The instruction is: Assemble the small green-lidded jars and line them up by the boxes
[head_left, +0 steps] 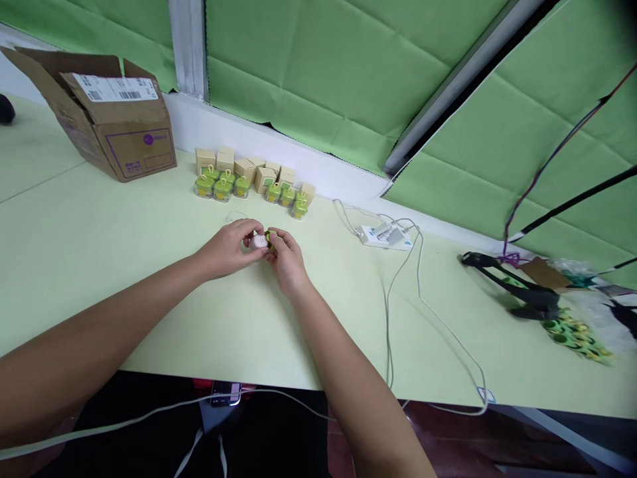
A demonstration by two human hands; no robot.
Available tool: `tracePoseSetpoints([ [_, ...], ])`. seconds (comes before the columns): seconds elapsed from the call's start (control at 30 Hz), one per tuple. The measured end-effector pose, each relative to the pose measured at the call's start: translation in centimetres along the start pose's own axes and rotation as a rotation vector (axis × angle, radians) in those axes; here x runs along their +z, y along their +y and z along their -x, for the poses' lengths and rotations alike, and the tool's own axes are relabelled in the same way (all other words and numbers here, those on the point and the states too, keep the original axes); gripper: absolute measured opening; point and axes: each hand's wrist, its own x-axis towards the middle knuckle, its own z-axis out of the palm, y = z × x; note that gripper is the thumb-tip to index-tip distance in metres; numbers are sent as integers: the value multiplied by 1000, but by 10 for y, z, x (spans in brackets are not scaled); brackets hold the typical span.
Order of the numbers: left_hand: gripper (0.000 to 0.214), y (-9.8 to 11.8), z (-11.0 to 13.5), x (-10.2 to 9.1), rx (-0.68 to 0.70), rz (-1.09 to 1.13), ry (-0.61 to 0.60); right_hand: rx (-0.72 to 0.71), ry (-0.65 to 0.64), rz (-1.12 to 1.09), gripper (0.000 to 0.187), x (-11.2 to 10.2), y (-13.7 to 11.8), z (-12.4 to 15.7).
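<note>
My left hand (227, 249) pinches a small, pale pink, rounded piece (258, 241) between thumb and fingers. Closed around a small yellow-green piece (269, 239), my right hand (289, 263) is right beside it, and the two pieces meet or nearly meet. Fingers cover much of both, so I cannot tell exactly what they are. Just beyond my left hand lies a thin clear plastic piece (235, 216). Further back stand several small clear containers with green lids and loops (222, 189), in front of small cream-coloured boxes (265, 178).
An open cardboard box (134, 143) stands at the back left. To the right are a power strip (385, 237) with white cables, a black stand-like object (535, 292) and a bag of green pieces (577, 337). A phone (225, 393) lies below the table's front edge.
</note>
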Motion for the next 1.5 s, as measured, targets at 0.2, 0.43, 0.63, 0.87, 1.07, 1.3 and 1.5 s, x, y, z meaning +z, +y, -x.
tracePoseSetpoints([
  [0.2, 23, -15, -2, -3, 92, -201, 34, -122, 192, 137, 28, -4, -1, -4],
  [0.43, 26, -29, -2, -5, 110, -453, -109, -122, 168, 192, 30, -1, 0, -1],
  [0.63, 32, -31, -5, -7, 32, -499, -124, -107, 153, 215, 26, 1, -1, 1],
  [0.87, 25, -26, -3, -10, 51, -567, -96, -116, 155, 221, 28, 1, 0, 1],
  [1.07, 29, -26, -2, -11, 10, -570, -120, -104, 150, 234, 24, 1, -2, 2],
  [1.3, 35, -29, -4, -13, 5, -470, -154, -120, 149, 229, 30, 0, 2, 1],
  [1.5, 32, -30, -3, -13, -6, -442, -137, -125, 156, 221, 28, 0, 4, -2],
])
